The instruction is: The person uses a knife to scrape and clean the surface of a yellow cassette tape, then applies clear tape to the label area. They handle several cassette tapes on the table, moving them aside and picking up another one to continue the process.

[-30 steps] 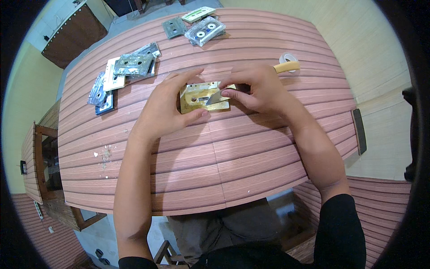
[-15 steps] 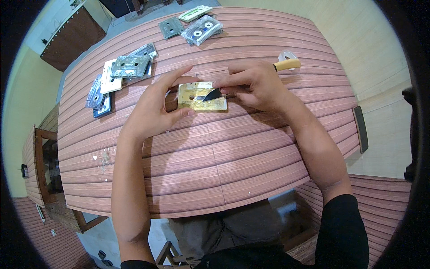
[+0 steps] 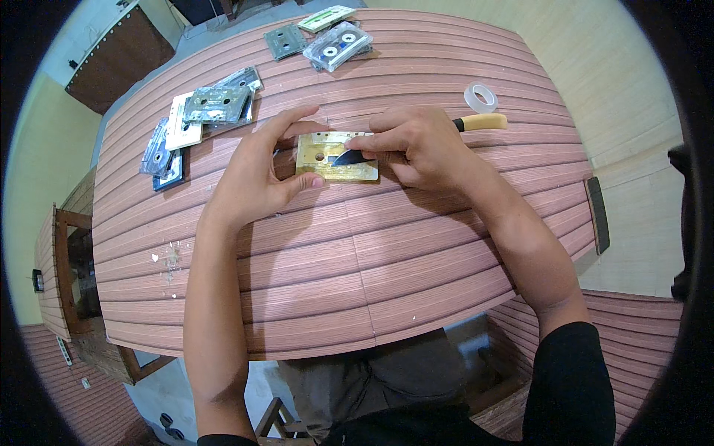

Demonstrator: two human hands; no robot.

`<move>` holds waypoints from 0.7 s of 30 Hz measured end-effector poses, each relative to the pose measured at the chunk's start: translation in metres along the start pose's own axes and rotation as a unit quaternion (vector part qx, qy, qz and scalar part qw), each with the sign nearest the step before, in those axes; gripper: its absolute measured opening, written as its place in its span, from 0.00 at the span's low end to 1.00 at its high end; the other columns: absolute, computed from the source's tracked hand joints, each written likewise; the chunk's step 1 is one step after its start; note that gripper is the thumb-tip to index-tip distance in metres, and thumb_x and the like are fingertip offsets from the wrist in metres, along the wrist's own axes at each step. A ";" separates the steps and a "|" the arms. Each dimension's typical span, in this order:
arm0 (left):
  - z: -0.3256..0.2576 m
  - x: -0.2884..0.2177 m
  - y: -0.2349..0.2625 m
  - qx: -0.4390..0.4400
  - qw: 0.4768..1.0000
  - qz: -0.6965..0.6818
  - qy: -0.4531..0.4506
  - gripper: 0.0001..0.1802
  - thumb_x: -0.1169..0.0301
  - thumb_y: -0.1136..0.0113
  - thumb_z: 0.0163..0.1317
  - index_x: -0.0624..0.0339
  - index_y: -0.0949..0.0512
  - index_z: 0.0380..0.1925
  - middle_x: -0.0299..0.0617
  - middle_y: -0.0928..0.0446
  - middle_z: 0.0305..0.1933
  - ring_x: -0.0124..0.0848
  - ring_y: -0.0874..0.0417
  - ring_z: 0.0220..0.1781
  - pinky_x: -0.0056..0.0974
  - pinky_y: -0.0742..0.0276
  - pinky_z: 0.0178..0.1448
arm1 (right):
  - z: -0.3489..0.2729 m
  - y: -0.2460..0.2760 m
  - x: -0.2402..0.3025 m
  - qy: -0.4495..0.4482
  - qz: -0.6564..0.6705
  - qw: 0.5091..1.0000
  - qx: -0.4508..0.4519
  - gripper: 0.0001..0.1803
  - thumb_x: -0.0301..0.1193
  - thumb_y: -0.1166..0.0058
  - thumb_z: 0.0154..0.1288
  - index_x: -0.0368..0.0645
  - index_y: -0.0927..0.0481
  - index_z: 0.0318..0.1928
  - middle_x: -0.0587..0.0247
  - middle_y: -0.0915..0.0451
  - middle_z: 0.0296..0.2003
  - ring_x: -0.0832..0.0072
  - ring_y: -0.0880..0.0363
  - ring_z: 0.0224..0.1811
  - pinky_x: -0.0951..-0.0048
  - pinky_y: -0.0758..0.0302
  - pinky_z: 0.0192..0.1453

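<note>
A yellowish cassette tape (image 3: pixel 311 169) lies flat on the table in front of me. My left hand (image 3: pixel 260 171) grips its left end, thumb at the near edge and fingers toward the far edge. In my right hand (image 3: pixel 416 145) is a knife (image 3: pixel 483 122) with a dark blade and a yellow handle that sticks out to the right. The fingers pinch the blade close to its tip. That tip rests on the middle of the cassette's upper face, beside one of the spool holes. My right fingers hide part of the blade and the cassette's right side.
Several cassettes (image 3: pixel 216 105) are piled at the left, and more cassettes (image 3: pixel 336 46) lie at the far edge. A roll of clear tape (image 3: pixel 480 97) is beyond the knife handle. Small pale scraps (image 3: pixel 172 256) lie on the table (image 3: pixel 305 297) left of my forearm.
The knife has tilted flatter, its handle swinging slightly right and nearer, off the tape roll. My right hand has shifted a little left. My left hand keeps its place on the cassette.
</note>
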State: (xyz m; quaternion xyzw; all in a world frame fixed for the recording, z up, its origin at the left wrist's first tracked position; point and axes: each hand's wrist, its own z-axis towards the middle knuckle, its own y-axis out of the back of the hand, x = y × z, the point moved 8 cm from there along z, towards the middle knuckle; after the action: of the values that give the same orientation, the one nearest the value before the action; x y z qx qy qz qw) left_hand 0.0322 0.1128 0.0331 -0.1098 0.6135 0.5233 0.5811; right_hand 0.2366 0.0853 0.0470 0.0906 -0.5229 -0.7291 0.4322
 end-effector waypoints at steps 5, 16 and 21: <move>0.003 0.004 0.001 0.001 1.000 0.009 -0.006 0.50 0.77 0.12 0.57 0.59 0.25 0.81 0.49 0.09 0.71 0.50 0.08 0.71 0.50 0.10 0.76 | 0.001 -0.003 0.005 -0.001 -0.001 1.000 -0.010 0.19 0.25 0.27 0.68 0.53 0.02 0.57 0.62 0.05 0.43 0.55 0.07 0.40 0.55 0.16 0.41; 0.003 0.009 0.002 0.008 0.998 0.041 -0.045 0.47 0.68 0.10 0.56 0.61 0.21 0.76 0.52 0.10 0.71 0.58 0.12 0.76 0.54 0.18 0.81 | -0.001 -0.009 0.007 -0.041 0.021 0.999 0.000 0.15 0.34 0.29 0.73 0.60 0.02 0.57 0.66 0.09 0.40 0.53 0.07 0.44 0.47 0.14 0.45; 0.003 0.003 0.003 0.008 0.995 0.063 -0.081 0.45 0.65 0.10 0.57 0.59 0.19 0.75 0.52 0.10 0.70 0.58 0.12 0.73 0.55 0.18 0.79 | 0.001 -0.011 0.010 -0.051 0.003 0.999 -0.006 0.14 0.35 0.29 0.74 0.60 0.02 0.56 0.66 0.10 0.39 0.54 0.08 0.44 0.47 0.15 0.45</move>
State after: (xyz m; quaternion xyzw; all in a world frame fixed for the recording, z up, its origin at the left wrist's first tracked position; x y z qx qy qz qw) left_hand 0.0307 0.1179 0.0327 -0.0239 0.5746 0.5607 0.5957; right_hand 0.2241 0.0793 0.0412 0.0497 -0.5402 -0.7344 0.4079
